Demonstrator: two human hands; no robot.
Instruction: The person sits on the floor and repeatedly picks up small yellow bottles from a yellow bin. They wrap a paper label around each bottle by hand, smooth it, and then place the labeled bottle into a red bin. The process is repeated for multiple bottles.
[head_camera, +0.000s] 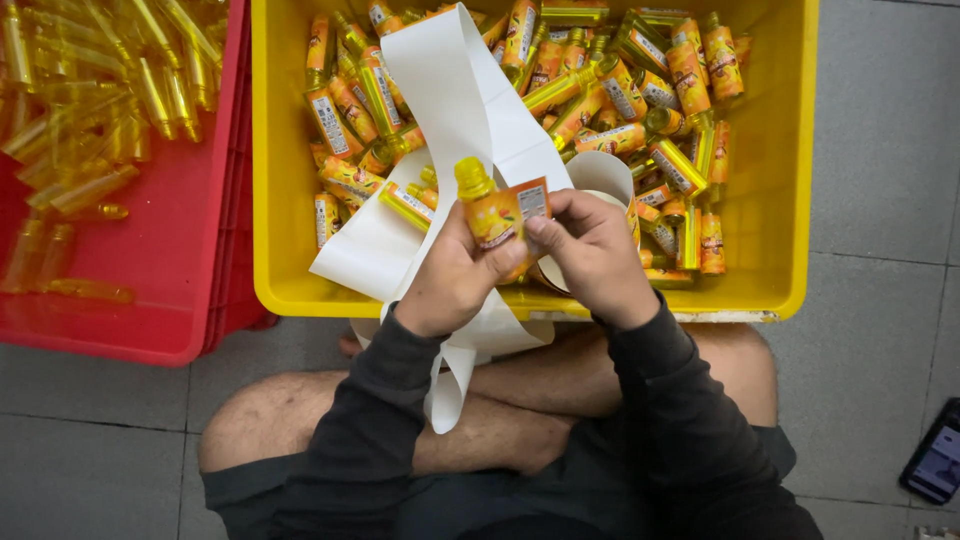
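Bottle (478, 196) held in both hands above the near edge of the yellow crate (780, 200).

Small and yellow-capped, it stands nearly upright; the left hand (455, 280) wraps its lower body, thumb across the front, while the right hand (595, 255) pinches the orange label (510, 212) against its side with thumb and fingertips. White backing strip (450, 90) trails under the hands; labelled bottles (640, 90) fill the crate, bare ones (90, 90) the red crate (150, 260).

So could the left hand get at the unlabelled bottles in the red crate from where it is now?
Probably not right away. The left hand is wrapped around the small yellow bottle, so it is occupied. The way itself looks free: the red crate sits open beside the yellow crate, with unlabelled bottles uncovered.
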